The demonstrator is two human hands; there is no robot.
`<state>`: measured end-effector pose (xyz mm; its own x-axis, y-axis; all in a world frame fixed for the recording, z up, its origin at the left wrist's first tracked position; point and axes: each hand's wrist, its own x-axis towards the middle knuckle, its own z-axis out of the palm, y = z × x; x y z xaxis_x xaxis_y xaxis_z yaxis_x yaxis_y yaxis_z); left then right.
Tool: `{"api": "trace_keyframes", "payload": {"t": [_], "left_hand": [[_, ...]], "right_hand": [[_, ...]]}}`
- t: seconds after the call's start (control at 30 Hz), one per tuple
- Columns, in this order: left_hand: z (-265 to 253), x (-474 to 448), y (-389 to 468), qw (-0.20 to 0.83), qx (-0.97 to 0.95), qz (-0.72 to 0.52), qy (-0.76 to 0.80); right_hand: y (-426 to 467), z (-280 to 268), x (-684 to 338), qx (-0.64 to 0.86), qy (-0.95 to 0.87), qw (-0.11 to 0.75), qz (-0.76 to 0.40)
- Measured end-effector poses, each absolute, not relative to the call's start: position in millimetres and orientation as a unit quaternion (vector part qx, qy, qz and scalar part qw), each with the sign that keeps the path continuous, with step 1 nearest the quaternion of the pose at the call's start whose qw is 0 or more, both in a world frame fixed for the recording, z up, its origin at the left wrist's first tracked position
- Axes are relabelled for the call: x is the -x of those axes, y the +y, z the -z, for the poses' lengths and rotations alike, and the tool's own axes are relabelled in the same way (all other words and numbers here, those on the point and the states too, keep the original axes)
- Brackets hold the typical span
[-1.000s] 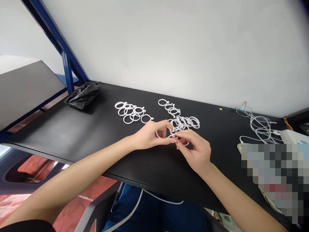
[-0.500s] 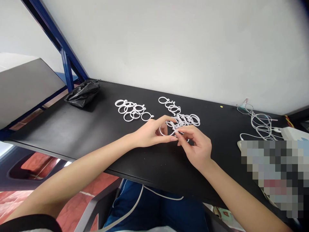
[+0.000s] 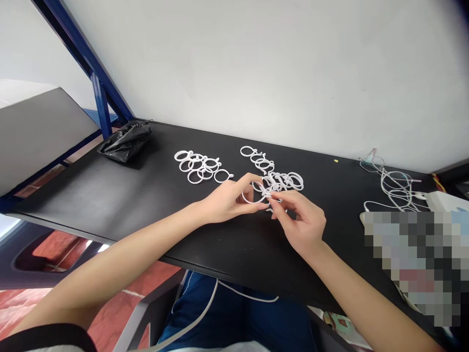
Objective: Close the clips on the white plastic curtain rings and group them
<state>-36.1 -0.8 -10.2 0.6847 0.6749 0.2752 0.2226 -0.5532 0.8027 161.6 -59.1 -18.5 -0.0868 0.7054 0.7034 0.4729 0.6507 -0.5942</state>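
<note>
Between my two hands is a white plastic ring (image 3: 252, 202) with a small clip end, like a curtain ring. My left hand (image 3: 234, 199) holds it from the left, thumb below and fingers curled above and behind. My right hand (image 3: 298, 215) pinches the clip end between thumb and fingertips; that end is partly hidden. Just beyond my hands lies a heap of similar white rings (image 3: 295, 181), with a short row of rings (image 3: 248, 151) behind it. A separate cluster of rings (image 3: 196, 166) lies to the left.
A crumpled black plastic bag (image 3: 126, 142) sits at the black table's (image 3: 128, 205) back left. At the right are glasses (image 3: 372, 164), a coiled white cable (image 3: 394, 190), a white box (image 3: 445, 201) and a blurred-out object (image 3: 410, 259). A pale wall (image 3: 256, 73) rises behind.
My right hand has shifted slightly right and down, its fingertips still at the ring's clip end. The left hand stays nearly still, and the ring piles are unchanged.
</note>
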Motion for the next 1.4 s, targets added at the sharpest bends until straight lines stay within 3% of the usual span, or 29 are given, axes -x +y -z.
{"api": "trace_keyframes", "payload": {"t": [0.77,1.4], "left_hand": [[11.8,36.8,-4.0,0.297,-0.861,-0.307,0.277],[8.6,35.9,-7.7,0.304,-0.861,-0.296,0.281]], "right_hand": [[-61.5,14.9,-162.8,0.367,-0.747,0.538,-0.131],[-66.2,16.4,-160.9,0.372,-0.734,0.549,-0.151]]}}
